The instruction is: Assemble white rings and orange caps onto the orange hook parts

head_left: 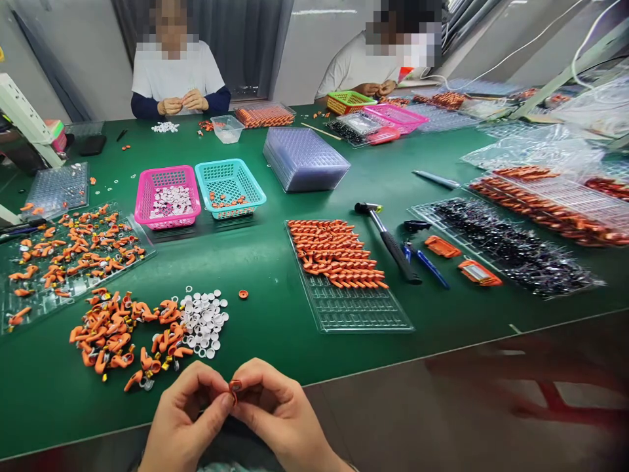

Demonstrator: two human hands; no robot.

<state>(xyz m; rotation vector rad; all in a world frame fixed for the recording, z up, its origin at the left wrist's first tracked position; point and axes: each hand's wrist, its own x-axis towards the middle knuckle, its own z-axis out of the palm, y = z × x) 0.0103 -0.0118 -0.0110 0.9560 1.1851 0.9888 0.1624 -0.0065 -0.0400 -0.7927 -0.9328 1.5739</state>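
At the table's front edge my left hand (194, 410) and my right hand (275, 406) meet, thumbs and forefingers pinched on one small orange part (234, 388). Fingertips cover most of that part, so its full shape is hidden. Just beyond my left hand lies a heap of orange curved parts (111, 328), some with yellow and metal pieces. Beside this heap is a pile of small white round caps (205, 321). One orange round cap (243, 294) sits apart on the green table. To the right, a clear tray (363, 311) carries rows of orange parts (334, 252).
A pink basket (142, 216) holds white caps; a blue basket (255, 193) holds orange bits. Behind them stand stacked clear trays (307, 160). A hammer (388, 242), blue-handled pliers (432, 267) and a tray of dark parts (511, 246) lie right. Two people (179, 78) work across the table.
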